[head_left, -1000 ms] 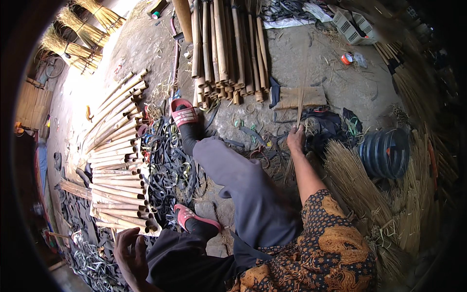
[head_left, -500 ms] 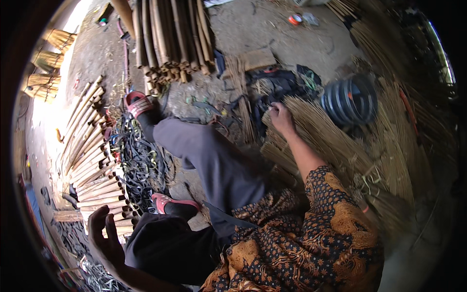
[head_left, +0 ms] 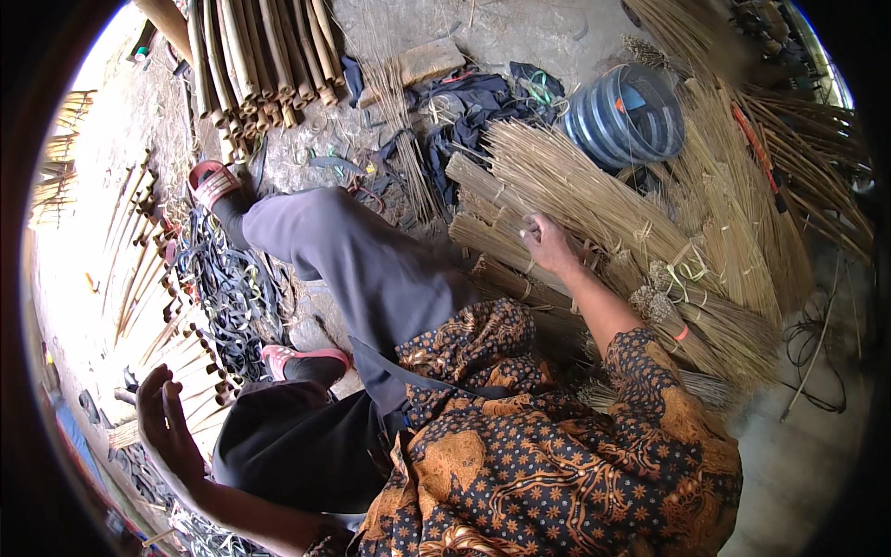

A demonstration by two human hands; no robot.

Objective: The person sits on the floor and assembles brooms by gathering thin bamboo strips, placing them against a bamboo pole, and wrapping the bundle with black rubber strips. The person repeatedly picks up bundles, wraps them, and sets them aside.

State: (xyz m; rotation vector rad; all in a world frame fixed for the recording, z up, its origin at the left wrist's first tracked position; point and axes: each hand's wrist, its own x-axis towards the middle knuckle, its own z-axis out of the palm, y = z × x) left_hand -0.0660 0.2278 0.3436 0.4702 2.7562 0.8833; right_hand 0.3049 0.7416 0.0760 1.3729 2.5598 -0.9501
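Piled on the floor [head_left: 798,483] at the person's right, the broom-straw bundles [head_left: 594,190] are judged light, stiff and brittle-tipped, best grasped at their pale ties [head_left: 689,269], with the right hand [head_left: 549,243] curled over them, its grip indiscernible, the left hand [head_left: 167,418] held loosely open, and reach crowded by a blue ribbed container [head_left: 587,121] and dark cloth [head_left: 473,107].

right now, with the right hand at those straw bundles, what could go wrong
The straw bundles lie crowded and overlapping around the right hand, so tugging one might drag others along or bend loose stalks.

The ribbed blue plastic container lies on its side close by and could roll if the pile shifts.

The tangled dark strips beside the red slide sandal might snag it if that foot moves.
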